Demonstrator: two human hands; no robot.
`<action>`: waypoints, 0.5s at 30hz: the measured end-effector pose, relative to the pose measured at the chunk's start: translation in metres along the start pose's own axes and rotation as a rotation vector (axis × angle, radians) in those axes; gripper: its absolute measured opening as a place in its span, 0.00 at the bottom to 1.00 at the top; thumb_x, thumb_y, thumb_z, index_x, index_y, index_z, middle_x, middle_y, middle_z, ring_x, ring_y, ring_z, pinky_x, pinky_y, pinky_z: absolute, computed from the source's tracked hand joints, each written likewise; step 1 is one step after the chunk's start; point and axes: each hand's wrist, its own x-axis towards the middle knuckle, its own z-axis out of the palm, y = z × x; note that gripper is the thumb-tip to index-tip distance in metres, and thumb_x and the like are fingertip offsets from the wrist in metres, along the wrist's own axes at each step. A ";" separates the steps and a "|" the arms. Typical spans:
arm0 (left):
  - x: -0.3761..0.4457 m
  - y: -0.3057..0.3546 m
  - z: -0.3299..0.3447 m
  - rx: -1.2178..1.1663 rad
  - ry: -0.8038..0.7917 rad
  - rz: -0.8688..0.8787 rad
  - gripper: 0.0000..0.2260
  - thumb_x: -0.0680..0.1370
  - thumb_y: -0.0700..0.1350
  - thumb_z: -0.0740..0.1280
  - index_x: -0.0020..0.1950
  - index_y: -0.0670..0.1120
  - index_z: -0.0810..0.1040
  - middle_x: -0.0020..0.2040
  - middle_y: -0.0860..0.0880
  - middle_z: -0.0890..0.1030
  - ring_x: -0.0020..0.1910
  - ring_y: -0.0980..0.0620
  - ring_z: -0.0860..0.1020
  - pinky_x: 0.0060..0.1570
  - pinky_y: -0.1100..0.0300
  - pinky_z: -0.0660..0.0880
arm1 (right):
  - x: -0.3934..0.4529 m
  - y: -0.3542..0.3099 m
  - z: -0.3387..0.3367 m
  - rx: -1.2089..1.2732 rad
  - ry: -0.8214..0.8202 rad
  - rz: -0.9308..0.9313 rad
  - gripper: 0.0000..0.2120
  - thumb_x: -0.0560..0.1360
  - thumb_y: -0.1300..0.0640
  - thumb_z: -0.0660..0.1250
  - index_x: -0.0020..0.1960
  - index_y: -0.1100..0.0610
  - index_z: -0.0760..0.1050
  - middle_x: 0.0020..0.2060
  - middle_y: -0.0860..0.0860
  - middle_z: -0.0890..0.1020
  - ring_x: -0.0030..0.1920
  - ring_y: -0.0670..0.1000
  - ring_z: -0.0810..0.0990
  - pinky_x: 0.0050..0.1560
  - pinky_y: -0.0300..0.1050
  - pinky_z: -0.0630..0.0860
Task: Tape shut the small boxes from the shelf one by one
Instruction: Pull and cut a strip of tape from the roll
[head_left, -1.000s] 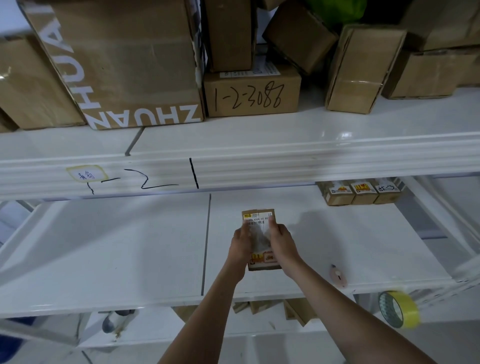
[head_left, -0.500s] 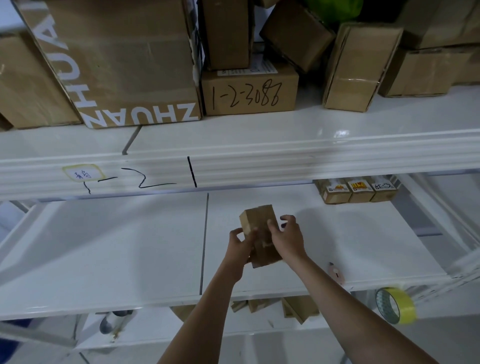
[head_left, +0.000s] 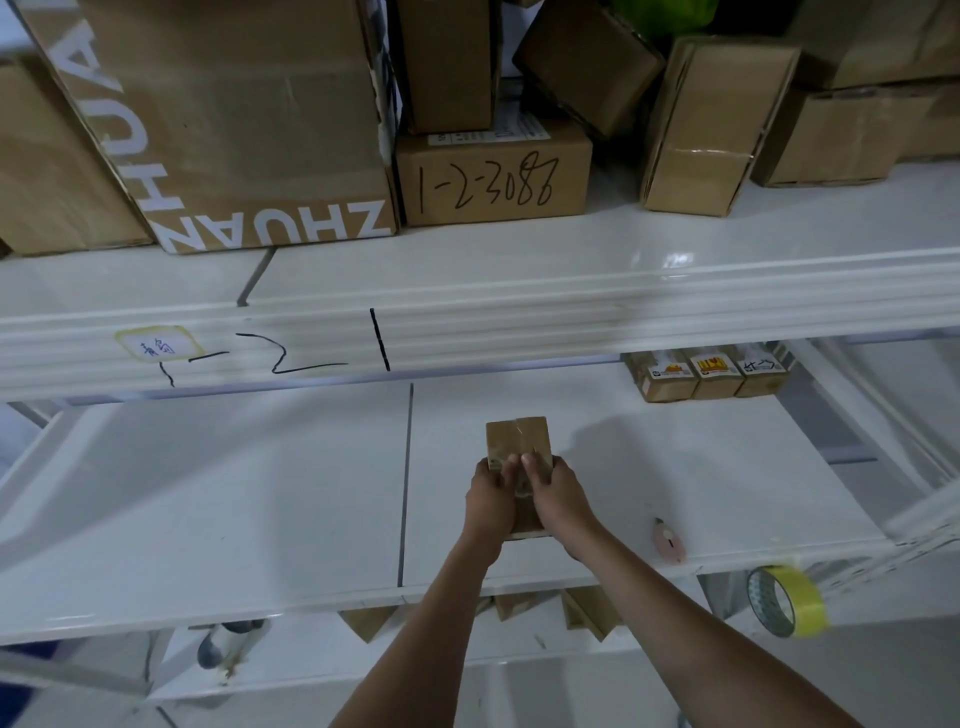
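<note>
A small brown cardboard box (head_left: 518, 440) lies on the middle shelf (head_left: 260, 493), plain side up, with its centre seam showing. My left hand (head_left: 490, 493) grips its left side and my right hand (head_left: 557, 491) grips its right side, both thumbs pressing on the top near the seam. Three more small labelled boxes (head_left: 705, 374) stand in a row at the back right of the same shelf. A roll of yellow tape (head_left: 785, 600) hangs at the shelf's front right corner.
A pink box cutter (head_left: 669, 541) lies on the shelf right of my right arm. Large cartons (head_left: 234, 119) fill the upper shelf. More brown boxes (head_left: 587, 613) sit on the shelf below.
The box has been turned over from its labelled face to its plain seam side. Both hands have closed on it again, thumbs on top.
</note>
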 end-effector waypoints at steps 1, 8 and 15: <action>0.000 -0.001 0.001 0.010 -0.002 -0.005 0.19 0.84 0.57 0.57 0.67 0.46 0.71 0.61 0.45 0.80 0.57 0.46 0.80 0.60 0.46 0.79 | 0.000 0.001 -0.001 -0.009 0.000 0.006 0.23 0.81 0.37 0.57 0.63 0.53 0.72 0.54 0.49 0.80 0.49 0.49 0.79 0.46 0.44 0.73; 0.003 -0.011 0.007 0.086 -0.052 -0.167 0.25 0.84 0.58 0.53 0.78 0.48 0.59 0.73 0.40 0.67 0.67 0.39 0.73 0.65 0.43 0.74 | 0.003 0.016 -0.013 -0.123 -0.054 0.148 0.30 0.83 0.36 0.51 0.62 0.60 0.75 0.54 0.56 0.80 0.50 0.53 0.80 0.45 0.46 0.77; 0.003 -0.025 0.013 0.323 -0.059 -0.076 0.20 0.81 0.41 0.60 0.73 0.45 0.68 0.67 0.43 0.74 0.62 0.43 0.75 0.62 0.50 0.76 | 0.007 0.034 -0.023 -0.392 -0.040 0.194 0.27 0.83 0.41 0.56 0.56 0.64 0.79 0.53 0.59 0.81 0.54 0.58 0.80 0.51 0.48 0.77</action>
